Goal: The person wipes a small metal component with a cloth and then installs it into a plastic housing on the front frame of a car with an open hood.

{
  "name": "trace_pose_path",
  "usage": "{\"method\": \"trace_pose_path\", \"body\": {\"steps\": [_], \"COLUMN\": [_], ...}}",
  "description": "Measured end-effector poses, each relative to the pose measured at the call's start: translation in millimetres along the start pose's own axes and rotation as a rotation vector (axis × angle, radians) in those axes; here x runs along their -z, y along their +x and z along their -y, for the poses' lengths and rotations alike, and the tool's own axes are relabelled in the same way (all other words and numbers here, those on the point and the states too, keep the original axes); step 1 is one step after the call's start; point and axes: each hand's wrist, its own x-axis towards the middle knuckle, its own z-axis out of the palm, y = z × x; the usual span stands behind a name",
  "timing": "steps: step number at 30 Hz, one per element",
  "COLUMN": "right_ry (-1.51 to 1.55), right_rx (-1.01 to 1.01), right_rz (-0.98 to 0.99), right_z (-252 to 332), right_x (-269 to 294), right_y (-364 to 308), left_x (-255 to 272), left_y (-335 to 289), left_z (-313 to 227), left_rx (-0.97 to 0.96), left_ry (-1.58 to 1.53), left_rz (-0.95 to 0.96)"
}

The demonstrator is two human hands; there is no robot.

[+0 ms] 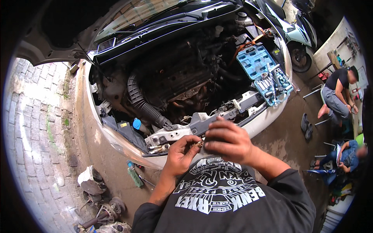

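Observation:
In front of my chest, my left hand (pixel 183 154) is closed, pinching a small metal piece that looks like a spark plug (pixel 199 144) between thumb and fingertips. My right hand (pixel 230 142) is right beside it, its fingers curled and smeared by motion. Whether it touches the plug or holds anything I cannot tell. Left of my left hand, several similar small white-and-metal pieces (pixel 157 149) lie on the car's front edge. Beyond both hands is the open engine bay, with a dark engine (pixel 176 77) and a black ribbed intake hose (pixel 142 103).
A blue socket case (pixel 268 75) lies open on the bay's right front edge. A blue cap (pixel 136 124) stands by the hose. Greasy parts (pixel 107 213) and a green bottle (pixel 134 174) are on the ground at left. Two people sit at right, near a scooter (pixel 295 35).

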Motion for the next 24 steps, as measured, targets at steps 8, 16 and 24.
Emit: {"method": "trace_pose_path", "body": {"steps": [8, 16, 24], "right_ry": [-0.022, -0.009, -0.023], "right_rx": [-0.004, 0.027, 0.034], "right_rz": [0.04, 0.083, 0.108], "right_z": [7.4, 9.5, -1.8], "right_x": [-1.6, -0.6, -3.7], "right_y": [-1.2, -2.1, -4.5], "left_x": [-0.1, 2.5, 7.7], "left_y": [1.3, -0.5, 1.5], "left_z": [-1.0, 6.2, 11.3], "left_rx": [-0.007, 0.001, -0.017], "left_ry": [-0.049, -0.028, 0.001], "left_rz": [0.003, 0.008, 0.0]}}
